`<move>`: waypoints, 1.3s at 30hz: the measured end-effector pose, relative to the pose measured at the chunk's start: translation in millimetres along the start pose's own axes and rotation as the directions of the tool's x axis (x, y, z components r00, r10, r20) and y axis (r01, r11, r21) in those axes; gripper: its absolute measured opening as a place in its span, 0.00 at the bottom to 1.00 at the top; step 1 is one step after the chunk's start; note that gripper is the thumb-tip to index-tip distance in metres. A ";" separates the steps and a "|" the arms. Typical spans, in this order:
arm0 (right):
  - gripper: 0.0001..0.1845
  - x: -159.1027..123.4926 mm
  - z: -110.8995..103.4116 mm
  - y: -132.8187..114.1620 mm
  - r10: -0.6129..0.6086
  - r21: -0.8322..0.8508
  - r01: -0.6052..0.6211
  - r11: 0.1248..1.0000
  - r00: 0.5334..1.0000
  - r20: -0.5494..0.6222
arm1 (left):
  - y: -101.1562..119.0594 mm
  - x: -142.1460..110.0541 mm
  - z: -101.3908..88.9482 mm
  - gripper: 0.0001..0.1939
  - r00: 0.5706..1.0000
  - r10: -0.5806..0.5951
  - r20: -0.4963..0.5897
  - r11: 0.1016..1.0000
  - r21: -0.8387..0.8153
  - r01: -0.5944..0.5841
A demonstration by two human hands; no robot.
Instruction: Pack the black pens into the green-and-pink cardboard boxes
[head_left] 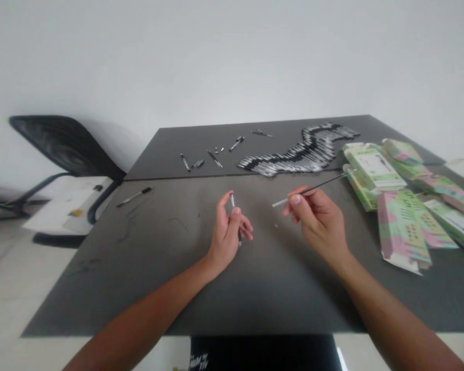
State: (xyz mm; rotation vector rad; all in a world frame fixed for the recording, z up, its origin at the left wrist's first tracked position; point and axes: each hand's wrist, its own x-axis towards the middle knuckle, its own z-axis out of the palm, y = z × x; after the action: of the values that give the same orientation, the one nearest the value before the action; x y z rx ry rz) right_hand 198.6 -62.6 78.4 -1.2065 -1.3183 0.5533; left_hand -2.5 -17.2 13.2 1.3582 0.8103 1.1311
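My left hand (229, 229) is closed round a short pen barrel (232, 200), whose upper end sticks out between thumb and forefinger. My right hand (314, 216) pinches a long thin pen refill (321, 184) that slants up to the right, its pale tip pointing left toward the barrel. Both hands hover just above the dark grey table (147, 268), a small gap between them. A tiny speck of a part (276, 225) lies on the table between the hands.
A long heap of black-and-silver pens (301, 149) lies at the back. Loose pen parts (212, 154) are scattered at the back left, one pen (134, 196) near the left edge. Green and pink boxes (404, 216) crowd the right side. A black chair (65, 149) stands at left.
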 end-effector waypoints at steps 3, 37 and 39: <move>0.13 1.9 -1.3 2.6 0.004 -0.018 -0.004 1.000 1.000 0.004 | 5.5 9.2 0.3 0.36 0.995 -0.102 0.016 0.987 -0.124 0.103; 0.09 -24.9 5.6 -0.8 -0.181 0.004 0.181 0.984 0.984 -0.002 | 18.6 -3.6 -8.4 0.24 0.973 0.053 0.226 0.995 0.069 -0.070; 0.08 -25.6 6.4 -0.5 -0.191 0.002 0.191 0.982 0.981 0.020 | 18.7 -3.8 -7.7 0.25 0.976 0.012 0.218 0.993 0.110 -0.037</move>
State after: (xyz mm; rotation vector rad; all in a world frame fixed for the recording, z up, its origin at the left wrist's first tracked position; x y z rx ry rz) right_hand 186.3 -82.9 66.8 -1.0621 -1.4334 0.4278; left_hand -13.6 -20.7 30.2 1.5601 0.7083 0.9464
